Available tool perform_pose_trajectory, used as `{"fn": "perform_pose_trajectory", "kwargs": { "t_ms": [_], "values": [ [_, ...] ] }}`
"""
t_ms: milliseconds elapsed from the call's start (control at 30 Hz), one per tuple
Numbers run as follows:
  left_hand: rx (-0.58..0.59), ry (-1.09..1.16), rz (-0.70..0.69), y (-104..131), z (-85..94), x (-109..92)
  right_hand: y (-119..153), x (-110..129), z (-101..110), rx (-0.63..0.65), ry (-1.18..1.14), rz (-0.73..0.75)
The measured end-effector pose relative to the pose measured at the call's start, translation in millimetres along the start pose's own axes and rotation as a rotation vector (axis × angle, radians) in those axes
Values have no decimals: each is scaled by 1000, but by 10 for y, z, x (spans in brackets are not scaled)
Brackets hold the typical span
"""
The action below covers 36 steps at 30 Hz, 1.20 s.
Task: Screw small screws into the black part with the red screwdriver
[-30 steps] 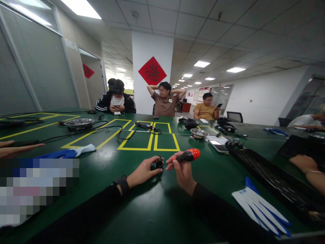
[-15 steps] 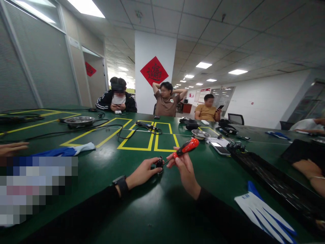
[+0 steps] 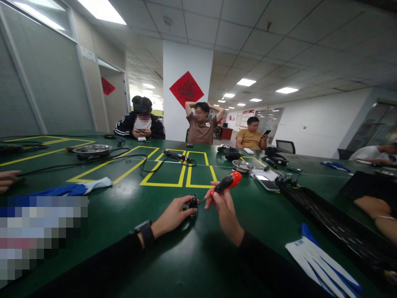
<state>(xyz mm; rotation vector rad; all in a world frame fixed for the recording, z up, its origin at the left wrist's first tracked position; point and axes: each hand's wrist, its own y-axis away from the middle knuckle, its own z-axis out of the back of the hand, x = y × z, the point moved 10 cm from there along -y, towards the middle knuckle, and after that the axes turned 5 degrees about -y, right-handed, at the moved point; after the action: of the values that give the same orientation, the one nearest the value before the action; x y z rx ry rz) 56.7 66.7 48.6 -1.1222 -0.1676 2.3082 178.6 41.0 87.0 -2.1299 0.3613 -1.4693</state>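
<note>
Between the thumb and fingers of my left hand (image 3: pixel 175 214) stands a small black cylindrical part (image 3: pixel 193 203) with a metal top, upright just at the table. My right hand (image 3: pixel 228 211) is closed around a red-and-black screwdriver (image 3: pixel 228 183), tilted with its handle up to the right. Its thin shaft points down-left, and the tip meets the side of the black part; whether it sits in a screw is too small to tell. A dark watch is on my left wrist.
A white-and-blue glove (image 3: pixel 319 260) and a long black tray (image 3: pixel 325 215) lie to the right. Further off are a phone (image 3: pixel 266 183), a metal bowl (image 3: pixel 243 166) and a cabled tool (image 3: pixel 176 155). Another glove (image 3: pixel 71 188) lies left. Several people sit around the green table (image 3: pixel 149 269).
The view has shifted slightly. The screwdriver handle has turned a little in my right hand, its tip still at the black part. A neighbour's hand at the left has drawn back.
</note>
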Motion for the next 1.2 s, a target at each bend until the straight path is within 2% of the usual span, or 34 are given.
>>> {"fn": "perform_pose_trajectory", "kwargs": {
  "t_ms": [100,333,500,733,967,1067,1200],
  "values": [
    [-6,-5,2,-1,-2,-4,0,31,6,9,56,25],
    [-20,-43,13,0,4,20,-8,78,141,-115,118,61],
    [-24,-50,-10,8,5,15,-5,56,82,-60,53,39],
    [-27,-46,-4,9,3,48,57,31,0,15,148,38],
    [-37,82,29,-9,-1,127,104,40,45,-15,223,80],
    [-54,92,55,-18,-1,187,105,42,69,-39,212,89],
    [-70,75,52,-17,20,170,103,32,75,-53,201,88]
  ]
}}
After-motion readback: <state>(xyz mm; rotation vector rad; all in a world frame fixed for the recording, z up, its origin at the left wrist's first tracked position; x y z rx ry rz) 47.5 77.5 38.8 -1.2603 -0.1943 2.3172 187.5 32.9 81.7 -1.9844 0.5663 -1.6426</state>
